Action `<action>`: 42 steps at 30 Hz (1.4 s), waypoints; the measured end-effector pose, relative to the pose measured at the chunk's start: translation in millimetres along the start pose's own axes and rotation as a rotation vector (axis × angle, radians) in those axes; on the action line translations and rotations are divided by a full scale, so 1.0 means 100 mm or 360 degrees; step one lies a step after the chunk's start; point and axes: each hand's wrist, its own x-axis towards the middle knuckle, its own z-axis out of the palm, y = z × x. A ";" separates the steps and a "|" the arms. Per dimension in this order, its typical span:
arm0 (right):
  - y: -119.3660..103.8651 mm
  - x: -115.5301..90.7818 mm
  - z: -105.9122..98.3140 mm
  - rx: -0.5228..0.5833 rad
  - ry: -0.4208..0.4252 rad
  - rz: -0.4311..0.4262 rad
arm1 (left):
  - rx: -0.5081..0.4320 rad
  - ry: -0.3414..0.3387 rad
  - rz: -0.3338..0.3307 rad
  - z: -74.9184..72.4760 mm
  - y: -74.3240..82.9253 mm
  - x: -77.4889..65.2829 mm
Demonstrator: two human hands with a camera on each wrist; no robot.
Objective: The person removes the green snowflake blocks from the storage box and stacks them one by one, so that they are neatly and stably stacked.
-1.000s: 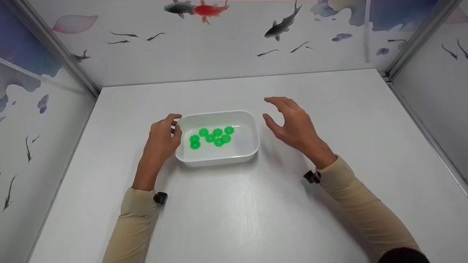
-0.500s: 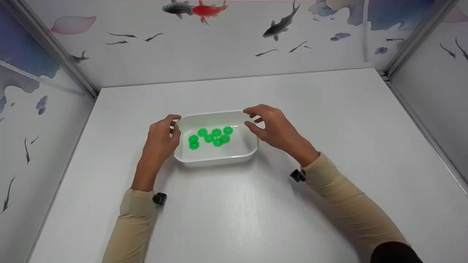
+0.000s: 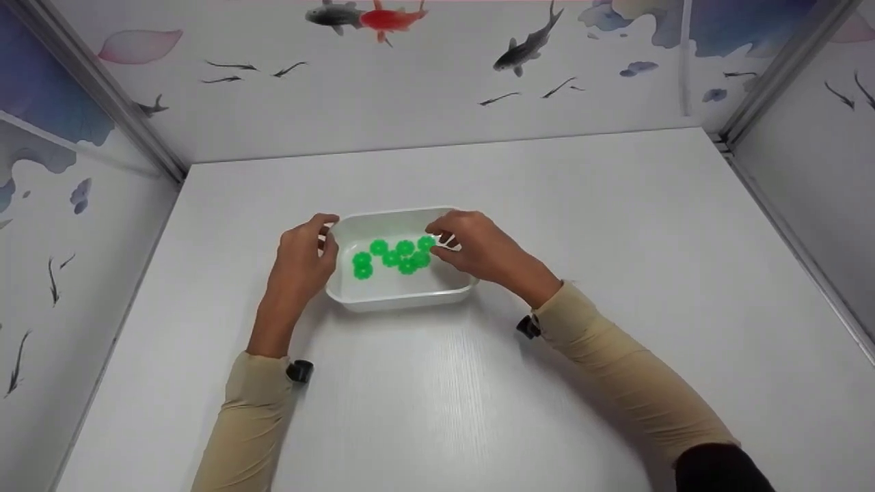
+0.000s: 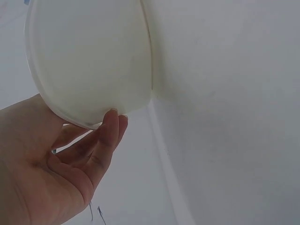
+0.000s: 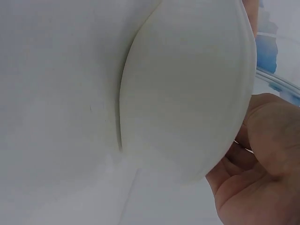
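A white rectangular plastic tub (image 3: 383, 298) stands on the table in the head view. Several green flower-shaped pieces (image 3: 379, 247) lie on its floor, some of them touching. My left hand (image 3: 304, 256) grips the tub's left rim; in the left wrist view its fingertips (image 4: 110, 123) press the outer wall. Over the right rim reaches my right hand (image 3: 478, 246), with thumb and forefinger parted on either side of the rightmost green piece (image 3: 426, 244). Contact with that piece cannot be told. In the right wrist view the tub's wall (image 5: 183, 93) hides those fingertips.
The white table (image 3: 424, 383) reaches a back wall panel (image 3: 383, 102) printed with fish. Side panels (image 3: 89, 225) close in the left and right. A dark wrist camera (image 3: 299, 371) sits at the left cuff, another (image 3: 528, 326) at the right.
My right hand has come leftward from beside the tub, over its rim, to the rightmost green piece, its thumb and forefinger drawing closer together. My left hand and the tub have stayed put.
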 end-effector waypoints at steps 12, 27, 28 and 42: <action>-0.11 0.20 0.17 -0.0252 -0.0198 0.0131 | 0.0012 0.0019 0.0012 0.01 0.01 -0.01; -0.15 0.28 0.28 -0.0379 -0.0268 0.0238 | 0.0020 0.0015 0.0013 0.00 0.01 -0.01; -0.15 0.28 0.28 -0.0386 -0.0264 0.0241 | 0.0020 0.0013 0.0013 0.00 0.01 -0.01; -0.13 0.30 0.31 -0.0349 -0.0291 0.0337 | 0.0012 0.0005 0.0002 0.00 0.00 -0.01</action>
